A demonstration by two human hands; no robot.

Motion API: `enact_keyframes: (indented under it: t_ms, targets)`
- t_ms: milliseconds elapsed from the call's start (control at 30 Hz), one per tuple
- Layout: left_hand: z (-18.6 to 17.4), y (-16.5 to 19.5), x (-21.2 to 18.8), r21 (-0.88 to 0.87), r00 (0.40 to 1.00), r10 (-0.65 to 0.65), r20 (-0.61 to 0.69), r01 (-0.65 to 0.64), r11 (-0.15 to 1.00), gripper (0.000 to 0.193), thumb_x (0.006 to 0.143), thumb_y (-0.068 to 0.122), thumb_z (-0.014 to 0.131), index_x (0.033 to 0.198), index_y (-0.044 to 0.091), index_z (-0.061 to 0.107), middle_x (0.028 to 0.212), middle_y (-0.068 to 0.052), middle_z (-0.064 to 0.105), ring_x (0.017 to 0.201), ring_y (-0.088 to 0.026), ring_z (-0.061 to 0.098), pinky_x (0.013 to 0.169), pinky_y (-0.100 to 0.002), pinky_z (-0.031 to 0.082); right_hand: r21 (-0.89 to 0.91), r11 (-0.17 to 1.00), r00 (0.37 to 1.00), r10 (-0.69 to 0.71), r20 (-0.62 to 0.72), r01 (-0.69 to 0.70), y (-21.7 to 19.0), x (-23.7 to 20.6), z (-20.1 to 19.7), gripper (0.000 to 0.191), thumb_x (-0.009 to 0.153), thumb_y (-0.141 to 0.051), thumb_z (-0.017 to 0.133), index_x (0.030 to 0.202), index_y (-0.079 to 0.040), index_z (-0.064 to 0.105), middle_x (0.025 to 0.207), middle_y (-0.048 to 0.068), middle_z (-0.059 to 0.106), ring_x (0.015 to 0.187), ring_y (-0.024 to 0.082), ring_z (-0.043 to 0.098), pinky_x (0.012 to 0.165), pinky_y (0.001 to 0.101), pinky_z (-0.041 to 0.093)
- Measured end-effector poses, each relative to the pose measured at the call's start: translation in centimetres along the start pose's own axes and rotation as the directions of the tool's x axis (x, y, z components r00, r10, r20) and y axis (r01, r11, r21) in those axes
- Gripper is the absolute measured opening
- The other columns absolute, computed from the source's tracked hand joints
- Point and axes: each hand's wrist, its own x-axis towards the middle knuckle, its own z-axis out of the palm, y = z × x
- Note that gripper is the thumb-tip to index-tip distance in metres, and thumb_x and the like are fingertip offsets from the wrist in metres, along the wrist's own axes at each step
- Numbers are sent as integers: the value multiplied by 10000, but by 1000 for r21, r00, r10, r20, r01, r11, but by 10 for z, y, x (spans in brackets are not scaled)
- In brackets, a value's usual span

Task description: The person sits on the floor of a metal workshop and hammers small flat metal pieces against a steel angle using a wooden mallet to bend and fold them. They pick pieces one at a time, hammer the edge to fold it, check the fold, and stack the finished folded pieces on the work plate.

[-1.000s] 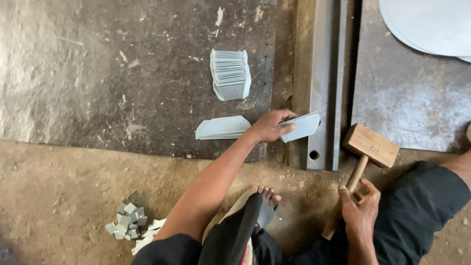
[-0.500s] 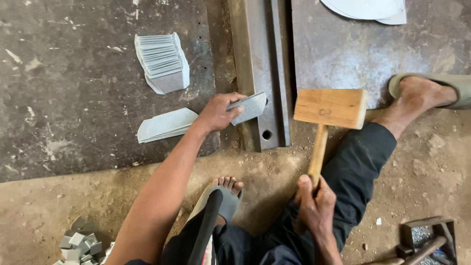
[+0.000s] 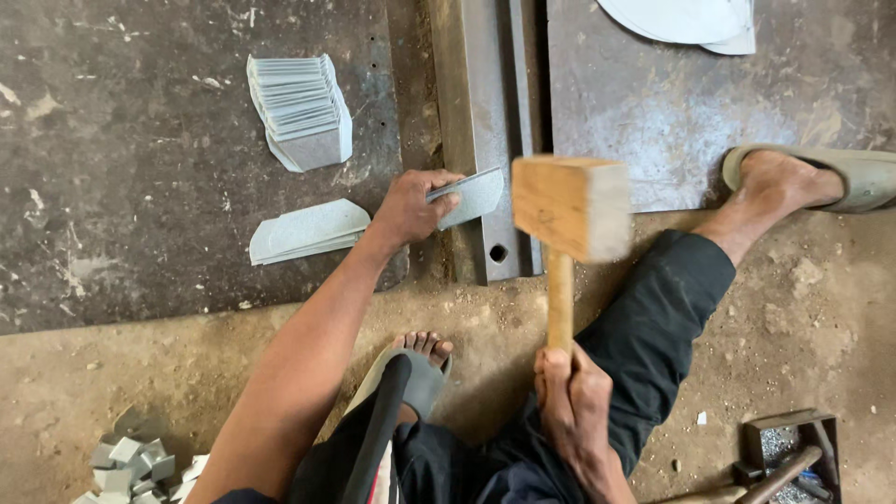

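Two hands: left hand on metal piece, right hand round mallet

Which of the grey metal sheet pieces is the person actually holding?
The single piece pinched in the left hand on the steel bar. The fanned stack and the flat pile lie untouched on the floor.

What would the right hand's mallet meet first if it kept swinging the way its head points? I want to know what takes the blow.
Probably the steel bar, beside the grey sheet piece that the left hand presses there. The right hand holds the wooden mallet above it; its height is unclear.
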Motion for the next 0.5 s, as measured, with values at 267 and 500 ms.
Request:
enact_keyframes:
  t_ms: [267,500]
  targets:
    - [1,0,1,75,995,99,-32,-97,993,330,866,165,733,1192,112,749,1124,-146,769,1026,-259,737,932,-379,547,-350,891,957,-264,118,289,8,19,6,380,1019,-233,509,699,-34,553,617,-11,522,502,77,440,432,272,336]
    - [6,-1,3,47,998,-61,-3,61,997,329,888,165,737,1216,139,747,1156,-118,762,1044,-243,740,982,-372,538,43,994,994,-101,-28,102,22,18,0,399,1040,-209,465,684,-38,525,547,-9,507,465,79,435,432,265,324]
